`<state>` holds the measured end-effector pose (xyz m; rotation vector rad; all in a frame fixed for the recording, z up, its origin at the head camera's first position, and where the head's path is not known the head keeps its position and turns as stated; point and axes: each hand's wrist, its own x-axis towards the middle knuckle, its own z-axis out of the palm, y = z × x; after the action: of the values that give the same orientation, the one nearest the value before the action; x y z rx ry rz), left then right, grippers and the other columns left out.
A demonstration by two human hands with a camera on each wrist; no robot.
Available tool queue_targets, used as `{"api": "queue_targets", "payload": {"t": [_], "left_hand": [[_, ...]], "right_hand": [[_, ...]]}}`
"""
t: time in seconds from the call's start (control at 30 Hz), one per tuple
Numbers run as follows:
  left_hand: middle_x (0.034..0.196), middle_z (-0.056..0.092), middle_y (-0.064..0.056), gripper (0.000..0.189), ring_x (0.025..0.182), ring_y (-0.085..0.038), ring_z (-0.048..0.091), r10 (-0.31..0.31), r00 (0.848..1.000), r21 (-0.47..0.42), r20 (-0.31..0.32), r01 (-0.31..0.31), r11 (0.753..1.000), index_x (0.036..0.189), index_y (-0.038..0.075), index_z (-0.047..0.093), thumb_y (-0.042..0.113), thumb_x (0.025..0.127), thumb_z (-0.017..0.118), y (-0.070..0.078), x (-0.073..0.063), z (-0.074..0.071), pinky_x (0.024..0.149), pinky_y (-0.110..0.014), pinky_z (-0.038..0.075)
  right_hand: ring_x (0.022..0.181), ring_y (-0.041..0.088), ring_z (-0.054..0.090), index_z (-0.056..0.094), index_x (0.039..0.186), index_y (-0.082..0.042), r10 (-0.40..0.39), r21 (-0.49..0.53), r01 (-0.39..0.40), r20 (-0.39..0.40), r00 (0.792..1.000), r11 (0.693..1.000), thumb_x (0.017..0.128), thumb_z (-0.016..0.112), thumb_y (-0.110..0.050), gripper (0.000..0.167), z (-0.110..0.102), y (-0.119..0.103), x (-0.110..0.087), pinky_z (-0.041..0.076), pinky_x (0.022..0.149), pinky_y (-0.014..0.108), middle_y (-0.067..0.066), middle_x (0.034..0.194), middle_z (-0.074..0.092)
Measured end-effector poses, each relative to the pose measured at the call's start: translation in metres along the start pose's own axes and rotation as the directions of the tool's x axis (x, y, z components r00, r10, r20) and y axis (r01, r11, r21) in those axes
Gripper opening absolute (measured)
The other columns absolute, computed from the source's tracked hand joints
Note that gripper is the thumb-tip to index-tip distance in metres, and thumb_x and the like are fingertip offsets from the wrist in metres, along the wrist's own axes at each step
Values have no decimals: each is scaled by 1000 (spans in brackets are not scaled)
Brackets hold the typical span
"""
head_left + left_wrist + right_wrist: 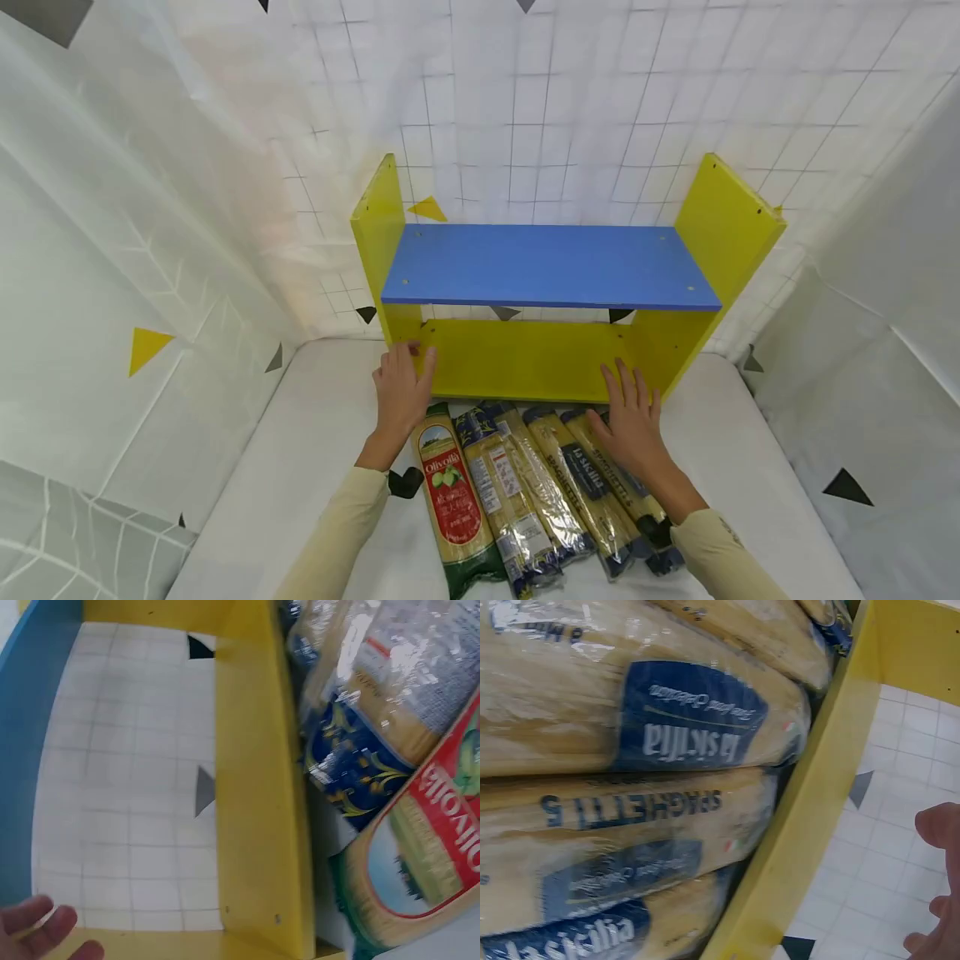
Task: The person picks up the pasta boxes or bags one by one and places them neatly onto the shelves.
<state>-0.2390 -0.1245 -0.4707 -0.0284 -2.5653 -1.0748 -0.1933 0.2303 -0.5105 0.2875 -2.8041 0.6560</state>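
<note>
A small shelf unit stands upright at the back, with yellow side panels (727, 225), a blue upper board (547, 267) and a yellow lower board (525, 358). By the foot of its left panel is my left hand (401, 387), fingers loosely bent and thumb apart. My right hand (633, 425) reaches over the lower board's right front with fingers spread, its wrist above the packs. In front lie several clear packs of spaghetti: a red-labelled Olivoilà pack (453, 492) at the left, a blue-and-gold-ended pack (502, 492) beside it, and la Sicilia packs (690, 716) to the right.
A white table (300, 467) carries everything. White sheeting with a grid pattern (525, 108) hangs behind the shelf, and more sheeting (877, 350) closes in the sides. Black, grey and yellow triangles (148, 350) mark the surfaces.
</note>
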Motion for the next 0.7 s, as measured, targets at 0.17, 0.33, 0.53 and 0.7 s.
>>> {"api": "queue_targets", "payload": {"t": [0.17,0.33,0.53,0.7], "left_hand": [[131,44,-24,60,108,-38,44,-77,990,-130,-117,62,990,141,0,38,48,107,45,2,16,-16,92,-52,33],[144,32,-26,64,117,-42,43,-81,979,-251,-187,32,968,150,1,26,44,107,46,6,32,-33,97,-54,36],[168,26,-20,74,148,-43,38,-67,991,-260,-115,35,965,164,8,11,48,109,41,12,44,-44,117,-61,36],[173,15,-15,77,156,-41,28,-96,995,-267,-32,84,960,166,8,5,49,109,38,16,51,-49,124,-60,28]], "right_hand": [[149,58,18,29,158,-1,-18,20,18,-7,1000,1000,100,64,-25,71,5,10,-8,13,113,81,31,162,25],[143,59,29,30,157,0,12,-40,-10,49,999,999,101,63,-22,68,9,20,-15,25,110,79,33,158,33],[138,60,36,35,153,3,24,-70,-22,21,1000,997,99,65,-24,67,24,37,-29,30,105,78,35,154,38],[132,62,40,38,150,5,14,-46,-13,33,999,999,97,66,-21,65,34,45,-41,35,99,78,37,151,39]]}}
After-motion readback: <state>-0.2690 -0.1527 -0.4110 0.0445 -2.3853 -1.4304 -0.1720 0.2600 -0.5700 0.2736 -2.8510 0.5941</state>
